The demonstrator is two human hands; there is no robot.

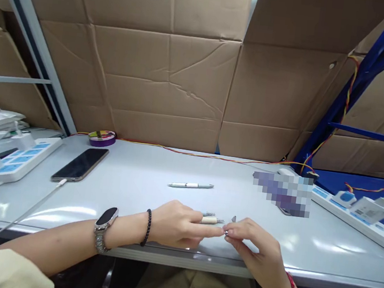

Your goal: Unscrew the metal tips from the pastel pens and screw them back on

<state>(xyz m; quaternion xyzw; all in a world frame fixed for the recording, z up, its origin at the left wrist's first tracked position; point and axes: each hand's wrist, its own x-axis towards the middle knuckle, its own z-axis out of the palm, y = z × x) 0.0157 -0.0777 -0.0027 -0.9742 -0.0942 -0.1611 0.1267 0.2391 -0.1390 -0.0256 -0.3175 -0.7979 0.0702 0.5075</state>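
Observation:
My left hand (pixel 180 224) stretches its index finger rightward until the tip meets the fingertips of my right hand (pixel 258 245). Its other fingers are curled, and whatever they hold is hidden. Between thumb and fingertips, my right hand pinches a small shiny metal piece (pixel 226 233). Just behind the left index finger shows a cream pen-like barrel (pixel 208 220) with a thin metal tip, a grey slim piece (pixel 208 214) beside it. Whether the left hand touches these is unclear. A small grey part (pixel 233 219) is behind the right fingertips. Farther back lies a white and grey pen (pixel 191 186).
A phone (pixel 80 164) with a white charging cable (pixel 25 214) lies at left, near a power strip (pixel 18 162). A purple tape roll (pixel 102 138) sits at the back. At right are a pixelated item (pixel 280 192) and another power strip (pixel 361 221). Cardboard (pixel 165 75) walls the back.

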